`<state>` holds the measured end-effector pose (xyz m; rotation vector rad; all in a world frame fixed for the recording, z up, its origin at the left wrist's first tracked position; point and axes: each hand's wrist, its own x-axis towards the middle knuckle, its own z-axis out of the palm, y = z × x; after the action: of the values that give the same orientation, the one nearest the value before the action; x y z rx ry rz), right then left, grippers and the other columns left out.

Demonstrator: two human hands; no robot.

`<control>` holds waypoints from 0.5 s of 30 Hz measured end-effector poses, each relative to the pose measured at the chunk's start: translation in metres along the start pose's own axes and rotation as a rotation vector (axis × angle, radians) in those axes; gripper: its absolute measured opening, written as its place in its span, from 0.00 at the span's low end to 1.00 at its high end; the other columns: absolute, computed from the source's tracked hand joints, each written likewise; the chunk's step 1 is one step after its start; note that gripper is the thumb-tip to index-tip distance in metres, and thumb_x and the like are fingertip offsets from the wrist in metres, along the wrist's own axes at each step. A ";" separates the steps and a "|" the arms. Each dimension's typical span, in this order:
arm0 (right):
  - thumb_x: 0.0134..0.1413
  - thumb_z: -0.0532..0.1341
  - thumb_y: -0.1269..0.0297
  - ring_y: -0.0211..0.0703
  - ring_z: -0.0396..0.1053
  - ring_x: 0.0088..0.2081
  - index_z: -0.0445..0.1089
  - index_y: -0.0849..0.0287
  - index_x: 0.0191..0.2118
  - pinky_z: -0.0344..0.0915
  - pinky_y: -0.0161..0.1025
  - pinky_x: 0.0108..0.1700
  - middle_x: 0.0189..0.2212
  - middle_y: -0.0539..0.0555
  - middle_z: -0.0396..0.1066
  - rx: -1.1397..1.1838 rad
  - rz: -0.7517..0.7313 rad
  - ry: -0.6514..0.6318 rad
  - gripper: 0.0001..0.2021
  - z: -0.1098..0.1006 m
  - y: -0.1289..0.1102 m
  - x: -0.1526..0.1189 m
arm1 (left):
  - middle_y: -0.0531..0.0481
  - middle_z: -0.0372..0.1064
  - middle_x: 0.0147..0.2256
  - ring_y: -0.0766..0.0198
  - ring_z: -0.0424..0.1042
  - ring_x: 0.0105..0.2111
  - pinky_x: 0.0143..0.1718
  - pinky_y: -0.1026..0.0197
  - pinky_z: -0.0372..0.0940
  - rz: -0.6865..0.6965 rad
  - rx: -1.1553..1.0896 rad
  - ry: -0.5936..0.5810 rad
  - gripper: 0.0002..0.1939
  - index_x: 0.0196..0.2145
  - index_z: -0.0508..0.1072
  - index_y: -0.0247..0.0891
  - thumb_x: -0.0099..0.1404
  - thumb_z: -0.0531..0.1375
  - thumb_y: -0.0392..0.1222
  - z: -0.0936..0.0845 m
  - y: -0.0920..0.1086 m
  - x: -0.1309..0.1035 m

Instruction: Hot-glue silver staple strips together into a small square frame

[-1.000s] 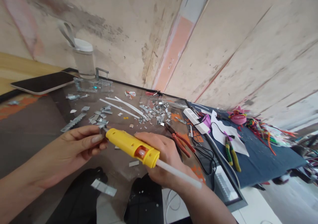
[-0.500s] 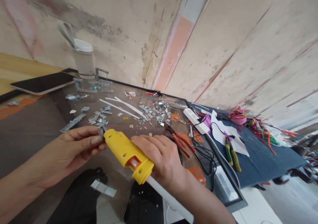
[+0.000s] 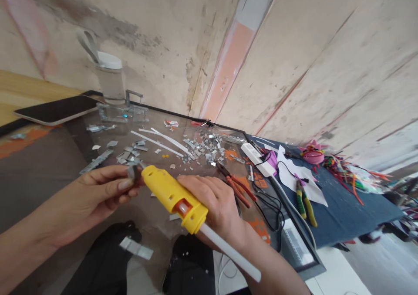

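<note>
My right hand (image 3: 212, 201) is wrapped round a yellow hot glue gun (image 3: 173, 197), with a white glue stick (image 3: 230, 251) sticking out of its back end. Between the thumb and fingers of my left hand (image 3: 101, 188) is pinched a small grey metal-looking piece (image 3: 132, 173). The gun's nozzle points at this piece and is very near it; whether they touch I cannot tell. Beyond my hands lie silvery strips (image 3: 132, 151) and a heap of small silvery scraps (image 3: 205, 147). Two thin white sticks (image 3: 163, 142) lie between them.
Red-handled pliers (image 3: 240, 188), a white power strip (image 3: 257, 159) and black cables (image 3: 269, 208) are at the right. Green-yellow pliers (image 3: 305, 203) lie on dark blue cloth (image 3: 346, 199). A phone (image 3: 58, 109) and a lidded bottle (image 3: 111, 79) are at the back left.
The glue gun in my right hand has shifted slightly right, its nozzle drawing back a little from the piece. My left hand has barely moved, the grey piece turned slightly.
</note>
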<state>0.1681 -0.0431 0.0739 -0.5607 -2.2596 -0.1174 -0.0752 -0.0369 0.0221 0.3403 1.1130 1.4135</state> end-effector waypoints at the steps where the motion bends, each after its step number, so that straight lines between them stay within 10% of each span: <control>1: 0.65 0.55 0.56 0.44 0.77 0.39 0.65 0.62 0.53 0.69 0.39 0.39 0.42 0.58 0.78 0.010 0.006 0.000 0.18 0.000 0.000 0.000 | 0.51 0.76 0.20 0.63 0.74 0.18 0.16 0.67 0.71 0.011 0.014 -0.001 0.21 0.22 0.78 0.39 0.24 0.74 0.28 0.000 0.001 0.001; 15: 0.65 0.53 0.56 0.44 0.77 0.38 0.63 0.60 0.54 0.70 0.40 0.38 0.43 0.57 0.78 0.028 -0.002 -0.043 0.18 0.000 -0.001 0.000 | 0.53 0.74 0.19 0.64 0.72 0.19 0.15 0.66 0.70 0.099 0.189 -0.170 0.18 0.19 0.78 0.48 0.26 0.77 0.38 -0.005 0.000 0.002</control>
<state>0.1674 -0.0439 0.0737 -0.5515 -2.2994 -0.0754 -0.0798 -0.0370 0.0187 0.6471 1.1036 1.3407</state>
